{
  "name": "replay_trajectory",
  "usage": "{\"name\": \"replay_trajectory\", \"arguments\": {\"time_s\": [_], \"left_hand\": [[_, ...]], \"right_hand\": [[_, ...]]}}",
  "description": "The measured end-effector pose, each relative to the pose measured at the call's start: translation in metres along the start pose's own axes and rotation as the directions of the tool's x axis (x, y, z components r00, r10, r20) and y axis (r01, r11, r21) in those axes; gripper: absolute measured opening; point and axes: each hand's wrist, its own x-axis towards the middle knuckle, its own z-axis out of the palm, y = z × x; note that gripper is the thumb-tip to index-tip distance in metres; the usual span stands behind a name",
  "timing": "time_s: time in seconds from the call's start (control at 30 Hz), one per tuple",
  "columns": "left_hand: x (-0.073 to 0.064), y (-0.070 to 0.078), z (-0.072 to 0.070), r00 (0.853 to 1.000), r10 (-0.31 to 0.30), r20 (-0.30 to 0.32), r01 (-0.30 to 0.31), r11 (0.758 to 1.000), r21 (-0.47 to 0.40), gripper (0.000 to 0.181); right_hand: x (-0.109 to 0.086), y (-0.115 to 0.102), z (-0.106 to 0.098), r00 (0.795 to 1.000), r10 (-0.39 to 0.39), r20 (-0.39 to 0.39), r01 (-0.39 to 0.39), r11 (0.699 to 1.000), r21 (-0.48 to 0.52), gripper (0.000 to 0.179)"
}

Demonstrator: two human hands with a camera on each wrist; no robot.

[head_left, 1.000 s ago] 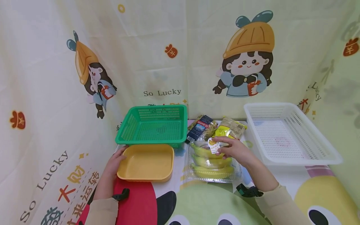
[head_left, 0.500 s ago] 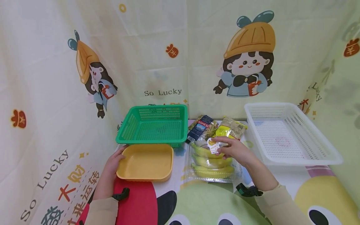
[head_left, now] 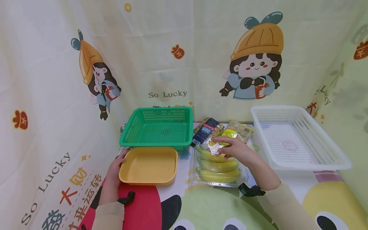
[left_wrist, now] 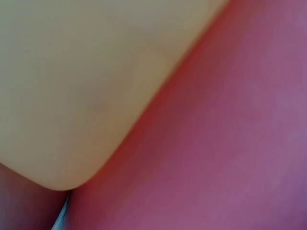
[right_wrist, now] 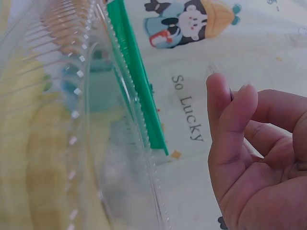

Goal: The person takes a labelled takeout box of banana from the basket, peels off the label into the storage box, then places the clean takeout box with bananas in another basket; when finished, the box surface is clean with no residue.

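Note:
My right hand (head_left: 237,150) pinches a small white label (head_left: 213,146) printed with bananas, above a clear plastic clamshell box. Several yellow bananas (head_left: 219,176) lie inside that box (head_left: 195,180). The right wrist view shows the thumb and finger (right_wrist: 240,108) pressed together, with the box beside the hand; the label's printed face is not visible there. At the left, my left hand (head_left: 115,167) holds the side of a yellow plastic tub (head_left: 148,166), some fingers hidden behind its wall. Only the tub's blurred outside (left_wrist: 86,96) fills much of the left wrist view.
A green basket (head_left: 155,142) stands behind the tub. Beyond the bananas lie a pasta packet (head_left: 205,131) marked AGNESI and a yellow-labelled clear bag (head_left: 240,129). A white basket (head_left: 287,143) stands at the right. Printed cloth walls (head_left: 138,57) surround the table.
The right hand has shifted slightly left and up with the label, which tilts differently now. The left hand stays at the tub. The head view has moved a little.

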Motion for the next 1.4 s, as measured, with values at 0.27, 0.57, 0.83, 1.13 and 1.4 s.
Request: {"name": "replay_trajectory", "arguments": {"time_s": [0.27,0.57,0.83,1.13,1.4], "left_hand": [[-0.001,-0.007,-0.004,0.990,0.103,0.099,-0.102,0.995,-0.021,0.056],[0.006,-0.015,-0.007,0.992,0.110,0.067,-0.114,0.992,0.053,0.053],[0.009,-0.017,-0.010,0.985,0.155,0.077,-0.161,0.983,0.086,0.052],[0.009,-0.016,-0.009,0.991,0.125,0.044,-0.128,0.990,0.062,0.052],[0.007,-0.015,-0.010,0.990,0.134,0.038,-0.136,0.989,0.054,0.054]], "right_hand": [[0.029,-0.015,0.014,0.995,-0.022,0.099,0.018,0.999,0.038,0.043],[0.062,-0.039,0.044,0.963,-0.053,0.265,0.039,0.998,0.056,0.042],[0.091,-0.049,0.084,0.939,-0.035,0.342,0.035,0.999,0.007,0.041],[0.111,-0.060,0.128,0.913,-0.045,0.405,0.064,0.997,-0.033,0.036],[0.127,-0.060,0.167,0.877,-0.013,0.479,0.045,0.997,-0.055,0.035]]}}
